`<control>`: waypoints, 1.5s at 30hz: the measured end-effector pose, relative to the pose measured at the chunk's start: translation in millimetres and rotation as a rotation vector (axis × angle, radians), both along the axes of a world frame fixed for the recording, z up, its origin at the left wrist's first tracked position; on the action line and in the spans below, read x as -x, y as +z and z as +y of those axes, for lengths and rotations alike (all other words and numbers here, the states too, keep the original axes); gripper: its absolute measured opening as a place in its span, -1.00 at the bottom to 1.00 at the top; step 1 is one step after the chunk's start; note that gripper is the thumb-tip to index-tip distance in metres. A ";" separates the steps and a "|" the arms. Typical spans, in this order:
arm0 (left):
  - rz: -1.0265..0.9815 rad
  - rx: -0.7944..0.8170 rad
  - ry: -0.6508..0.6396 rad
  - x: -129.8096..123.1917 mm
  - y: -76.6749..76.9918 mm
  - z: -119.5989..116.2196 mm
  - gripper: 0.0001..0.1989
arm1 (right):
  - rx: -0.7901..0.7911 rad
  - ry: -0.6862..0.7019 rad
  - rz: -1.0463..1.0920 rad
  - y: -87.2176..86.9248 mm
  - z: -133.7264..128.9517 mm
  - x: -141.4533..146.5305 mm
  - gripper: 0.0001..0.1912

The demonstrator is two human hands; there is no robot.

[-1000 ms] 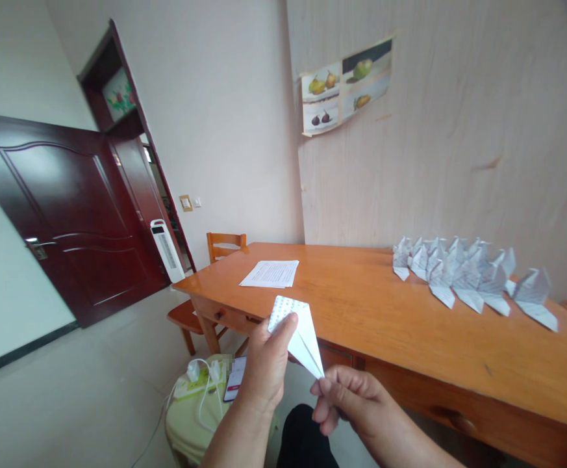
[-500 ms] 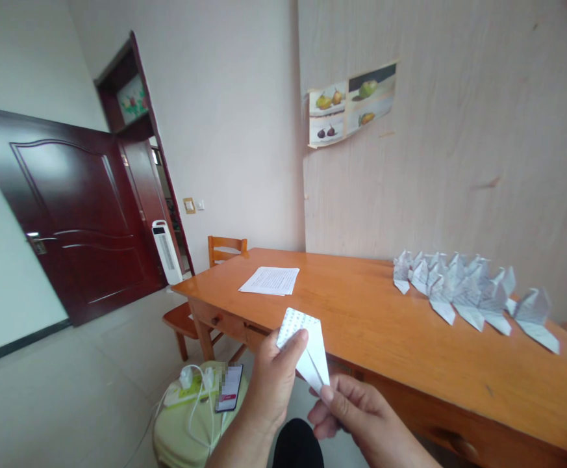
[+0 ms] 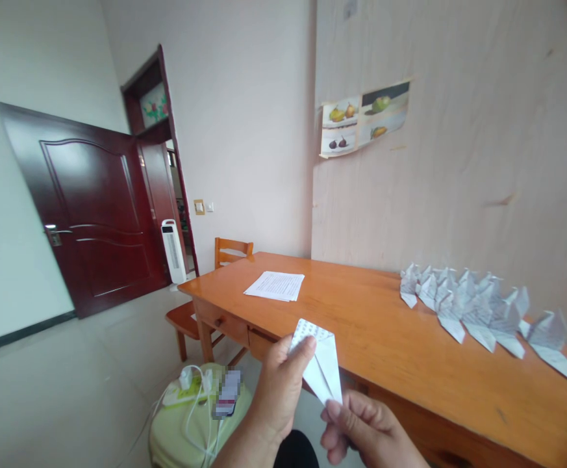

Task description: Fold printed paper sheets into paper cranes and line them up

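Wooden table (image 3: 361, 292), largest; printed sheets (image 3: 274, 286) lie flat on it, light, probably apt to slide. Right of them, a cluster of folded paper figures (image 3: 478, 309): likely fragile, best lifted by the base. Smallest, the folded paper (image 3: 329, 365), held in front of the table edge. Left hand (image 3: 280, 383) clamped on its wide end, right hand (image 3: 361, 426) pinching the narrow tip. Looks feather-light, stiffer at layered folds, easily creased; edges suit a gentle pinch.

I can read no words or numbers: the print on my folded paper (image 3: 326, 369) and on the sheets (image 3: 275, 286) is too small, and the phone (image 3: 227, 392) is blurred.
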State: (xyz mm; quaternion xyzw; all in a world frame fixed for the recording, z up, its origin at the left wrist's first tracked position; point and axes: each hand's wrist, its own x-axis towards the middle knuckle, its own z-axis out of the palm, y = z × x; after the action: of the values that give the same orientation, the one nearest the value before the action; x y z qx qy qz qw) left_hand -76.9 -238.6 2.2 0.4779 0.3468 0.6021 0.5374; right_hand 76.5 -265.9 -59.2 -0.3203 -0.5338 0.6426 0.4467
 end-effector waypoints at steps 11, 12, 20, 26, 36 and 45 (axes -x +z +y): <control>-0.062 -0.008 -0.099 0.8 1.4 -5.6 -0.65 | -0.022 -0.102 -0.036 -4.1 -0.8 -3.1 -0.54; -0.043 -0.001 -0.098 0.5 0.5 -5.7 -0.67 | -0.018 -0.103 -0.049 -4.0 -1.0 -3.5 -0.54; -0.031 0.043 -0.097 -3.9 -1.1 -7.9 -0.66 | -0.128 -0.120 -0.198 28.8 -9.1 -9.2 -0.51; -0.001 0.083 -0.155 -10.6 -3.7 -14.2 -0.62 | -0.159 -0.157 -0.175 43.1 -13.4 -4.5 -0.52; 0.161 -0.170 0.302 -14.7 -4.6 -11.4 -0.66 | -0.257 -0.436 -0.319 36.4 -6.0 -17.1 -0.50; 0.097 -0.123 -0.128 -42.0 -33.0 -12.3 -0.60 | -0.988 -0.744 -1.097 26.9 -0.7 -23.7 -0.88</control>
State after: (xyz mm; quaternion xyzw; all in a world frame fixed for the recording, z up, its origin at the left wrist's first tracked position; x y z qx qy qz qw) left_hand -34.9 -251.0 -30.8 0.5597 0.3036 0.5630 0.5269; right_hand 100.2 -266.7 -32.3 -0.5109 -0.7563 -0.1037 0.3954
